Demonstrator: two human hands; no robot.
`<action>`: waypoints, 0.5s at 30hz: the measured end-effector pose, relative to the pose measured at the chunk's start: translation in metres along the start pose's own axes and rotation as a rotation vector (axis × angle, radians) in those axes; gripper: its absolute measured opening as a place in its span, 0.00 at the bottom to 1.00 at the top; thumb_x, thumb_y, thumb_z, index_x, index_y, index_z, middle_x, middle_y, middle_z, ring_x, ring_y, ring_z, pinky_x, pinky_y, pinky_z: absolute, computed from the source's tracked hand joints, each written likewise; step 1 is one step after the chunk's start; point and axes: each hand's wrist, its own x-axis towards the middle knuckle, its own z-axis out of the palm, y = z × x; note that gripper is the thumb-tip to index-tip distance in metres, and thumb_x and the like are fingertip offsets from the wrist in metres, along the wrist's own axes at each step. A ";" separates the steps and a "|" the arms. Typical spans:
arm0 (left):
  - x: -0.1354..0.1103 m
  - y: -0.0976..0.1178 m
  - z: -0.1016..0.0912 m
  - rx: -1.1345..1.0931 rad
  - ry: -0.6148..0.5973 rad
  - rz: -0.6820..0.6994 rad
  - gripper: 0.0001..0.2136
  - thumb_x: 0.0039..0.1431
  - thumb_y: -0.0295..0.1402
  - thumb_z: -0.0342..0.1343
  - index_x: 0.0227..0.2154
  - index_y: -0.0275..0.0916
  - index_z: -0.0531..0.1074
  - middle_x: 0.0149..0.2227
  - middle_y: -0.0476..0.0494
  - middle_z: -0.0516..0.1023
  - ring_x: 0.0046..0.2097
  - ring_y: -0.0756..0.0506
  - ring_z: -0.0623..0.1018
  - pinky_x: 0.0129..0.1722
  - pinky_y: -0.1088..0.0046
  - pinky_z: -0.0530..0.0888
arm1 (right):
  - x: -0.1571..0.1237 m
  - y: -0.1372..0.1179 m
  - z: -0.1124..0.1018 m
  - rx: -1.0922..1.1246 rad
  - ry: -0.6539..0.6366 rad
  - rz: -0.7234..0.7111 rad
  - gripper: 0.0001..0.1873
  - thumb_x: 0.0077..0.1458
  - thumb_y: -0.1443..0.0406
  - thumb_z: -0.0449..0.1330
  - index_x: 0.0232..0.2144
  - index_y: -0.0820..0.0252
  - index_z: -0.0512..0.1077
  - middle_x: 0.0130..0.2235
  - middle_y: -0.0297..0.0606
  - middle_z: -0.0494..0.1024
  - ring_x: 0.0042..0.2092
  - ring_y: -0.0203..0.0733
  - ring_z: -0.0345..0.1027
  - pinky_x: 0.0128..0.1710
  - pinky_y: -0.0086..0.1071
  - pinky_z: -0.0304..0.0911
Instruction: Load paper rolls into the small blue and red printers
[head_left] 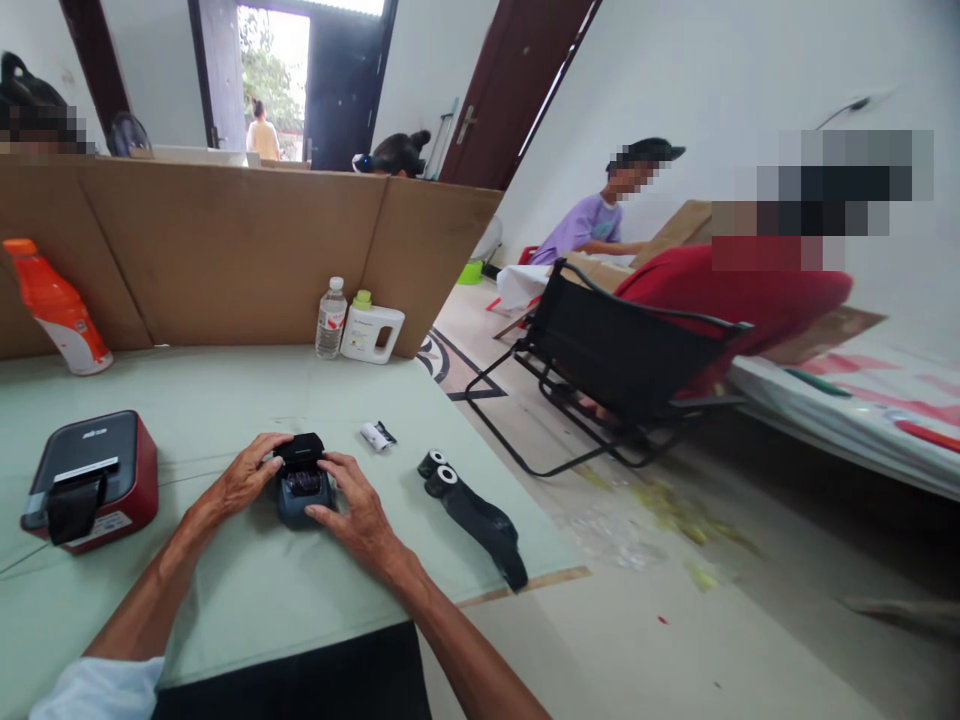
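A small dark blue device (302, 510), like a mini label printer, sits on the table between my hands. Its black lid (300, 447) is raised, and a dark, shiny-looking piece lies in the opening. My left hand (251, 475) grips the lid's left side with its fingertips. On the other side, my right hand (358, 505) has its fingers at the lid's right edge and its thumb on the device's body. A small white roll (376, 436) with a black part lies just beyond my right hand.
A red and black label printer (94, 480) stands at the left. A black curved tool (476, 515) with two white rings lies near the right edge. Bottles and a white jug (373, 333) line a cardboard screen (247, 255). Several people and a black folding chair (600, 360) are beyond.
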 end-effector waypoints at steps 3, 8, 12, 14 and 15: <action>-0.003 -0.002 0.000 0.016 -0.030 0.040 0.21 0.68 0.42 0.53 0.60 0.42 0.72 0.61 0.36 0.73 0.64 0.38 0.71 0.67 0.57 0.65 | 0.005 -0.001 0.000 -0.016 0.013 -0.042 0.26 0.58 0.64 0.68 0.58 0.53 0.71 0.59 0.48 0.71 0.62 0.52 0.67 0.63 0.48 0.65; -0.004 -0.003 0.000 0.044 -0.027 0.074 0.21 0.67 0.41 0.56 0.61 0.44 0.71 0.61 0.37 0.73 0.62 0.38 0.72 0.61 0.57 0.72 | 0.007 0.001 0.002 -0.025 0.046 -0.072 0.25 0.58 0.65 0.68 0.57 0.53 0.72 0.57 0.46 0.73 0.60 0.51 0.69 0.61 0.47 0.68; 0.000 -0.002 0.002 0.071 0.019 0.057 0.20 0.67 0.41 0.54 0.58 0.43 0.74 0.58 0.37 0.76 0.60 0.38 0.75 0.62 0.57 0.71 | 0.008 0.002 0.001 -0.034 0.046 -0.072 0.28 0.57 0.65 0.70 0.58 0.52 0.71 0.57 0.46 0.73 0.59 0.51 0.70 0.60 0.47 0.69; 0.002 -0.001 0.004 0.078 0.043 0.029 0.20 0.67 0.42 0.53 0.57 0.42 0.75 0.58 0.37 0.77 0.60 0.38 0.76 0.63 0.58 0.70 | 0.009 0.002 0.000 -0.043 0.044 -0.070 0.29 0.56 0.65 0.70 0.58 0.53 0.70 0.57 0.46 0.74 0.59 0.51 0.70 0.59 0.47 0.69; 0.004 -0.001 0.005 0.080 0.053 0.014 0.20 0.67 0.43 0.53 0.57 0.42 0.75 0.57 0.37 0.78 0.59 0.38 0.76 0.63 0.58 0.70 | 0.010 0.002 0.000 -0.050 0.042 -0.069 0.28 0.56 0.65 0.71 0.58 0.53 0.71 0.56 0.46 0.74 0.59 0.51 0.70 0.59 0.47 0.70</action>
